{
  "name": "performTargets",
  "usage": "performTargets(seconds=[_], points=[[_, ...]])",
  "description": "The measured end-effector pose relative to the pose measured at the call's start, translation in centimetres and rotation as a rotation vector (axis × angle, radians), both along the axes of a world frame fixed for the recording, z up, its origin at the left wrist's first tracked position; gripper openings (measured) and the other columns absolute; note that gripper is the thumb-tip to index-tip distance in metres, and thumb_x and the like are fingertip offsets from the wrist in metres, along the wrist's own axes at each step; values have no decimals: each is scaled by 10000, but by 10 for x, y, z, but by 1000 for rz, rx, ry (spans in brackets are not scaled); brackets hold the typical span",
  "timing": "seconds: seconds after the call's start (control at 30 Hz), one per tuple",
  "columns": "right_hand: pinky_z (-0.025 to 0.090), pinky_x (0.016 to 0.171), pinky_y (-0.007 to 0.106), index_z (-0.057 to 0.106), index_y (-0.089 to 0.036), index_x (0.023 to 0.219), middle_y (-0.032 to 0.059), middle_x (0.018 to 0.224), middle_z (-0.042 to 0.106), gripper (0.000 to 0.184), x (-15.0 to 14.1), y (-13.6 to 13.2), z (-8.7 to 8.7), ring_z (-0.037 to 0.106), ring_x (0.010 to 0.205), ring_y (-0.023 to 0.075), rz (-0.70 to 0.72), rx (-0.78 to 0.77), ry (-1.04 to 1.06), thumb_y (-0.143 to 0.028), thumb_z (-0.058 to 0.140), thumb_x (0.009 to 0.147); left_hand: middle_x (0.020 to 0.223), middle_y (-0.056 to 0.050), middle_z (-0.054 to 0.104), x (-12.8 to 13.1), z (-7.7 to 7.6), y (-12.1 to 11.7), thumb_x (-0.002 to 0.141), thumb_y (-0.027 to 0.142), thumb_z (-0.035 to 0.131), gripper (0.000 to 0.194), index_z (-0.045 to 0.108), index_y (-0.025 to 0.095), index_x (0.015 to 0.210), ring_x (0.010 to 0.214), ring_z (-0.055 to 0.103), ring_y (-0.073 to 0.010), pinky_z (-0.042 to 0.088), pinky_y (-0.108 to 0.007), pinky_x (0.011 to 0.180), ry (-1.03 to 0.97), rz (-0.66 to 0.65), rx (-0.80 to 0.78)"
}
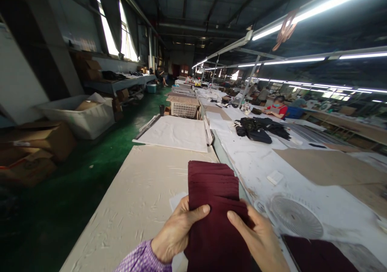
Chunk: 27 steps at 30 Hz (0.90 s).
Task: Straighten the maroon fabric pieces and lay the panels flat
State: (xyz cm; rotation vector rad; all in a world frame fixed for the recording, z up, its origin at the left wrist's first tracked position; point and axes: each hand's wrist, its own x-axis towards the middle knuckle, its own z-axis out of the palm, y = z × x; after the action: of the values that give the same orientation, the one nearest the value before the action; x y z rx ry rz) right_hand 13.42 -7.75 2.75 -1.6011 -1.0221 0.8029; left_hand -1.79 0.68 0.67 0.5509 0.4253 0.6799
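Note:
A stack of maroon fabric pieces (213,183) is held up in front of me, its layers fanned in steps at the far end. My left hand (178,225) grips its left edge, thumb lying on top. On the opposite edge my right hand (256,231) is closed the same way, thumb pressed on the cloth and fingers hidden underneath. A bit of white paper (177,201) shows beside my left hand. More maroon fabric (317,256) lies on the table at the lower right.
A beige-covered table (130,195) lies below my hands. To the right, a white worktable (256,167) carries a round fan (294,215) and dark garments (260,129). A person in red (279,109) sits beyond. Cardboard boxes (39,143) and a white bin (87,121) stand left.

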Motion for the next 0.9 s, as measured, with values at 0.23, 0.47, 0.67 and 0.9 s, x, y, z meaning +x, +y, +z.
performTargets(seconds=[0.23, 0.47, 0.67, 0.9], points=[[523, 892, 316, 622, -215, 1085, 81, 1151, 686, 362, 6, 2, -6, 634, 1058, 248, 50, -14, -240, -493, 563, 861, 960, -144, 757, -2, 15, 1, 783, 370, 699, 343, 700, 89, 980, 916, 710, -253, 536, -345, 913, 125, 47, -151], [502, 928, 307, 605, -207, 1075, 73, 1124, 689, 383, 9, 1, 1, 631, 1061, 241, 123, -73, -257, -519, 540, 862, 1086, -131, 730, -6, 14, 4, 844, 390, 615, 418, 643, 93, 1137, 1029, 677, -258, 500, -347, 987, 95, 7, -135], [519, 877, 309, 608, -207, 1013, 58, 997, 696, 356, 18, 1, -2, 643, 1011, 243, 133, -99, -332, -520, 535, 861, 1131, -133, 713, -4, 11, 6, 862, 374, 592, 432, 621, 77, 1175, 1090, 648, -262, 479, -344, 1016, 65, 3, -140], [533, 840, 278, 642, -234, 1015, 37, 999, 708, 288, 24, 3, -3, 646, 1028, 227, 162, -62, -381, -469, 554, 873, 1114, -134, 720, -4, 11, 8, 871, 364, 580, 433, 614, 77, 1193, 1079, 654, -262, 485, -344, 1007, 54, 1, -162]])
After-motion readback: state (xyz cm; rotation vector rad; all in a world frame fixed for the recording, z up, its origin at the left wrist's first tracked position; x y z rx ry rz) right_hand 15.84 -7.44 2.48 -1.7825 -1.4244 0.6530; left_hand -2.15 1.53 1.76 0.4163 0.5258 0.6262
